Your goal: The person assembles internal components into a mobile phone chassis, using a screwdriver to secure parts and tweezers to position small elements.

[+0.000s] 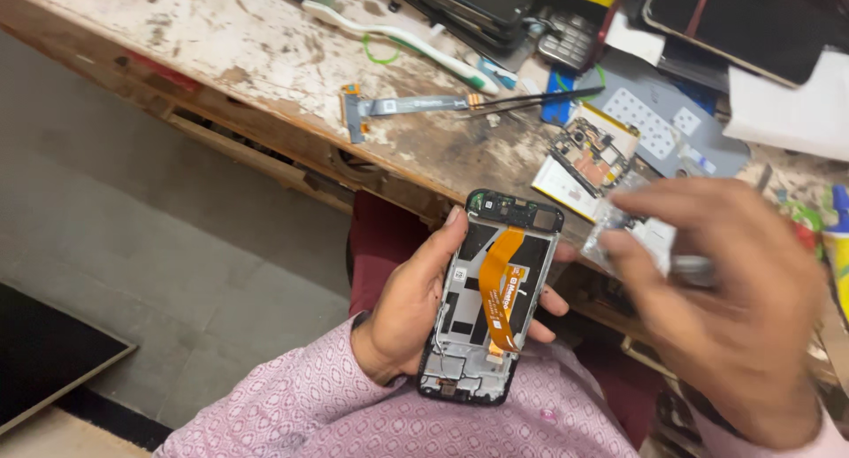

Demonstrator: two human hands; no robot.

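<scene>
Left hand [409,308] grips an opened phone frame [489,297] at frame centre, orange flex cable [501,286] exposed; right hand [725,303] (blurred) pinches a small part [630,232]. Circuit board [588,153] lies out on the worktop [265,51], so reassembly looks unfinished.

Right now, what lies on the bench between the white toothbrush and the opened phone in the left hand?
In the head view, a grey flex cable strip lies on the stained bench between the white toothbrush and the opened phone held by the left hand.
</scene>
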